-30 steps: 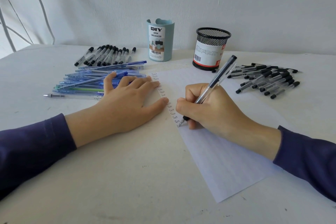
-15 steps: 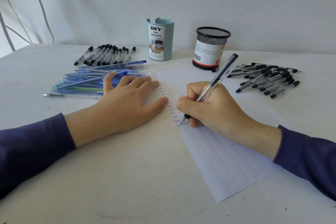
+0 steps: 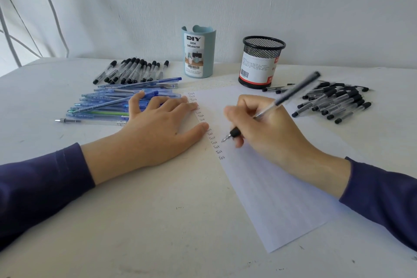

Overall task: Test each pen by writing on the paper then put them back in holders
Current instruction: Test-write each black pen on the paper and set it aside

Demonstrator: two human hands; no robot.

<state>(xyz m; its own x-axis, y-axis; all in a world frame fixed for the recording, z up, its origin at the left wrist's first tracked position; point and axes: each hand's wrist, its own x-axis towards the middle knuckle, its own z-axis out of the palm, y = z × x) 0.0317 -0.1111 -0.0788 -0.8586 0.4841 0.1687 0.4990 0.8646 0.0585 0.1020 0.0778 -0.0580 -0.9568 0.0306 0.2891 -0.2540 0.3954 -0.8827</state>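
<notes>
1. In the head view, we see the right hand (image 3: 268,128) over the paper (image 3: 277,189), its grip closed around a clear pen (image 3: 274,106) with a black cap end; the pen tilts up and to the right, and its upper part is blurred.
2. The pen tip sits just right of a column of handwritten "Test" words (image 3: 213,140) that runs down the paper's left edge; we cannot tell whether the tip touches the sheet.
3. The left hand (image 3: 162,128) lies flat, palm down, fingers spread, its grip holding nothing; the fingertips and thumb rest on the paper's left edge and cover part of the word column.
4. Both forearms wear dark purple sleeves (image 3: 38,189).
5. The paper lies at an angle on the white table (image 3: 140,228), its near corner pointing towards the lower right.
6. Behind the left hand we see a pile of blue pens (image 3: 117,101), lying roughly side by side, with one clear pen at the near edge.
7. Further back lies a row of black-capped clear pens (image 3: 133,71), close together.
8. A light blue holder (image 3: 198,52) labelled "DIY DESK ORGANIZER" stands upright near the wall.
9. To its right stands a black mesh holder (image 3: 261,62) with a white and red label; no pens rise above either rim.
10. A loose heap of black-capped pens (image 3: 334,101) lies on the table to the right of the paper.
</notes>
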